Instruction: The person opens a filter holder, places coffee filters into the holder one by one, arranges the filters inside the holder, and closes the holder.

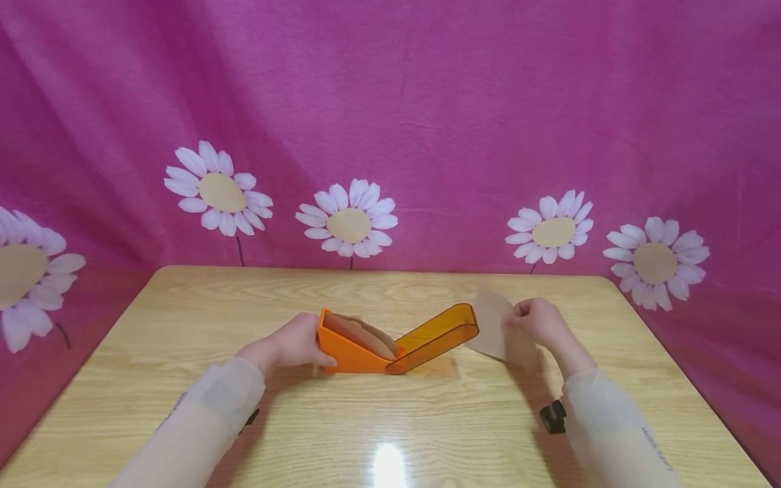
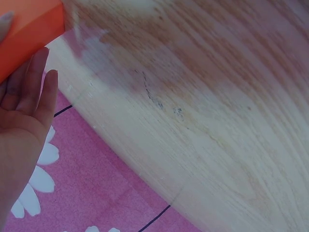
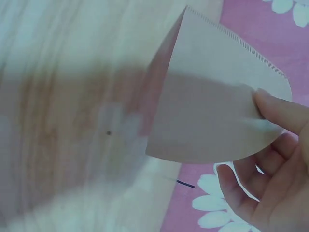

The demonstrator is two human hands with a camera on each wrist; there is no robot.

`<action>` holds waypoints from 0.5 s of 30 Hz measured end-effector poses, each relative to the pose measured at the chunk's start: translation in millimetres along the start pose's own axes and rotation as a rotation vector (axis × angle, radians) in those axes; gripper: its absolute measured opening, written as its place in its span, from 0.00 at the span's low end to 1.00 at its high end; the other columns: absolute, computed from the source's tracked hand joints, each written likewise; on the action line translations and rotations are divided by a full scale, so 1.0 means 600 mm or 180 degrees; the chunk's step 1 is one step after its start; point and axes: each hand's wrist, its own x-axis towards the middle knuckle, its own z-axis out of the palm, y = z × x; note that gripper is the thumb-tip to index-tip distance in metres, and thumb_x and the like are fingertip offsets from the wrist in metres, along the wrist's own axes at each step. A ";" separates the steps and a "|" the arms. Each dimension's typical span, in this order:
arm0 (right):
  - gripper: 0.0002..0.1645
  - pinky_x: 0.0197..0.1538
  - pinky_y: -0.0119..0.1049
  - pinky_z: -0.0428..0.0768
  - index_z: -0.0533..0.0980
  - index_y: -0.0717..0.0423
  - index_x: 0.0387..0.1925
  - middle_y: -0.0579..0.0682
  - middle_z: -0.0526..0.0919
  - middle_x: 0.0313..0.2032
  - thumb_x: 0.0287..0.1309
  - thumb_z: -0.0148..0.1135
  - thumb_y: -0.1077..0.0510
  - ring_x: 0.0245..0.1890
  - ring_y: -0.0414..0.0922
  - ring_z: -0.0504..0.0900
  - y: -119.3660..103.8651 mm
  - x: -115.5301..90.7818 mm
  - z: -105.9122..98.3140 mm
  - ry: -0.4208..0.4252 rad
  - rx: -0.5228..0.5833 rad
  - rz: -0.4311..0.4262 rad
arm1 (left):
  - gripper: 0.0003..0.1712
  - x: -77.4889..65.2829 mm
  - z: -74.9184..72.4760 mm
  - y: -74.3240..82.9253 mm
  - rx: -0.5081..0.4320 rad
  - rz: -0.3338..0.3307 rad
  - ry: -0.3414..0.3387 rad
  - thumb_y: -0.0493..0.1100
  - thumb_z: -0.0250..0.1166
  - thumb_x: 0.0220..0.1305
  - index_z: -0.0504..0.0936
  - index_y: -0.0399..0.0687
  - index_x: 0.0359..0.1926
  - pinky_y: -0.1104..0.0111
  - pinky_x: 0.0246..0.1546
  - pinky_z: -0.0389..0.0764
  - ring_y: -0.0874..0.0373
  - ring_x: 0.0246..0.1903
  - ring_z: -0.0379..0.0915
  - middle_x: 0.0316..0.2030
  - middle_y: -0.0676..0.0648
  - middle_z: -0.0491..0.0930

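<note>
An orange box [image 1: 354,354] with a see-through amber lid [image 1: 436,333] lies on the table, the lid swung out to the right. Brown coffee filters [image 1: 369,333] show inside the box. My left hand [image 1: 295,341] grips the box at its left end, thumb on the near side; the left wrist view catches the fingers [image 2: 36,89] under an orange corner. Between thumb and fingertips, my right hand [image 1: 543,325] pinches a single brown paper coffee filter [image 3: 207,106] by its edge, to the right of the lid. A crimped seam runs along one side of that filter.
The wooden table [image 1: 342,427] has a pink cloth [image 1: 427,122] with white daisies hanging behind it and at its sides. A bright light reflection [image 1: 388,464] sits near the front of the tabletop. Black wrist gear [image 1: 553,416] shows under the right forearm.
</note>
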 end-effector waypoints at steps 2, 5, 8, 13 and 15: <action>0.17 0.27 0.33 0.63 0.68 0.57 0.14 0.41 0.62 0.14 0.53 0.62 0.61 0.21 0.40 0.62 -0.005 0.001 -0.004 0.0012 -0.0007 0.0003 | 0.23 -0.001 0.000 0.000 0.0021 -0.0012 0.0015 0.37 0.75 0.44 0.78 0.50 0.44 0.63 0.48 0.74 0.59 0.34 0.72 0.35 0.55 0.80; 0.15 0.27 0.33 0.64 0.71 0.59 0.16 0.41 0.64 0.15 0.53 0.62 0.60 0.22 0.41 0.63 -0.010 0.001 -0.008 0.0008 -0.0024 0.0016 | 0.23 -0.001 0.000 -0.001 0.0042 -0.0010 0.0017 0.37 0.75 0.44 0.79 0.50 0.44 0.63 0.47 0.74 0.59 0.34 0.72 0.34 0.55 0.80; 0.14 0.27 0.34 0.65 0.72 0.61 0.18 0.42 0.65 0.16 0.54 0.62 0.59 0.23 0.41 0.64 -0.011 0.001 -0.012 0.0007 -0.0029 0.0026 | 0.23 -0.001 0.000 -0.001 0.0046 -0.0021 0.0018 0.37 0.75 0.44 0.78 0.50 0.43 0.63 0.47 0.74 0.59 0.34 0.72 0.34 0.55 0.80; 0.14 0.28 0.34 0.65 0.74 0.62 0.20 0.43 0.66 0.16 0.55 0.63 0.57 0.23 0.42 0.64 -0.012 0.001 -0.018 0.0121 -0.0037 -0.0036 | 0.23 -0.001 0.000 -0.001 0.0027 -0.0021 0.0008 0.38 0.75 0.45 0.78 0.50 0.44 0.63 0.48 0.74 0.59 0.34 0.72 0.34 0.56 0.80; 0.14 0.28 0.34 0.65 0.74 0.62 0.20 0.43 0.66 0.16 0.55 0.63 0.57 0.23 0.41 0.64 -0.013 0.001 -0.021 0.0172 -0.0037 -0.0060 | 0.22 -0.001 -0.001 -0.001 0.0025 -0.0001 -0.0001 0.37 0.75 0.45 0.78 0.51 0.44 0.62 0.49 0.74 0.59 0.34 0.72 0.35 0.56 0.80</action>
